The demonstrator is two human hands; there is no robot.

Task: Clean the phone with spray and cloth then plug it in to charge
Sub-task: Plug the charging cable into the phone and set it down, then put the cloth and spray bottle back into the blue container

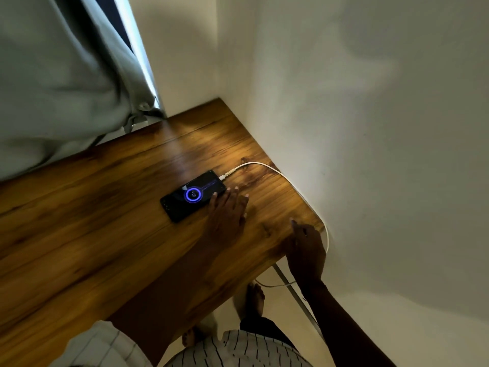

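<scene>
A black phone [191, 195] lies face up on the wooden table [111, 213], its screen lit with a blue charging ring. A white cable [260, 166] is plugged into the phone's far end and runs along the wall, then drops over the table's right edge. My left hand [227, 210] rests flat on the table, fingers spread, touching the phone's near right side. Near the table's right corner my right hand [305, 247] hovers with loosely curled fingers, holding nothing. No spray bottle or cloth is in view.
A white wall [370, 128] borders the table's right side and back corner. A grey-green curtain [60, 75] hangs over the far left edge. Below the table's front edge are a metal table leg [293, 290] and my bare feet [254, 300].
</scene>
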